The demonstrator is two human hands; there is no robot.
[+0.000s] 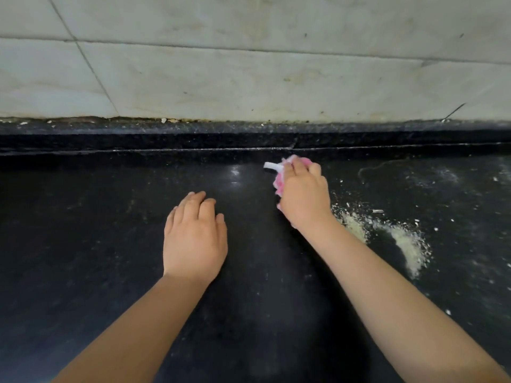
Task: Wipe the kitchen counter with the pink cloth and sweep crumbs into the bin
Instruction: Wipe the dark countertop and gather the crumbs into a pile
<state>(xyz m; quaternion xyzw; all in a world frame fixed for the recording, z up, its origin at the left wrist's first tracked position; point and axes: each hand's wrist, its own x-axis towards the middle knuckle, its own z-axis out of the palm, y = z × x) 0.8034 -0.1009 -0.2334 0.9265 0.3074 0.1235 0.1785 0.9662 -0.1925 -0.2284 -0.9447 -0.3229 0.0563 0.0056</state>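
Note:
My right hand (304,194) grips the bunched pink cloth (279,183) and presses it on the black counter (110,272), close to the back ledge. A white tag of the cloth sticks out to the left past my fingers. A pale yellow pile of crumbs (406,241) lies just right of my right wrist, with white flecks scattered around it. My left hand (193,239) rests flat on the counter, fingers relaxed, holding nothing, to the left of the cloth. No bin is in view.
A raised black ledge (249,139) runs along the back of the counter under a stained white tiled wall (249,64). Small bits of debris sit along the joint between ledge and wall. More fine specks dot the counter at the far right.

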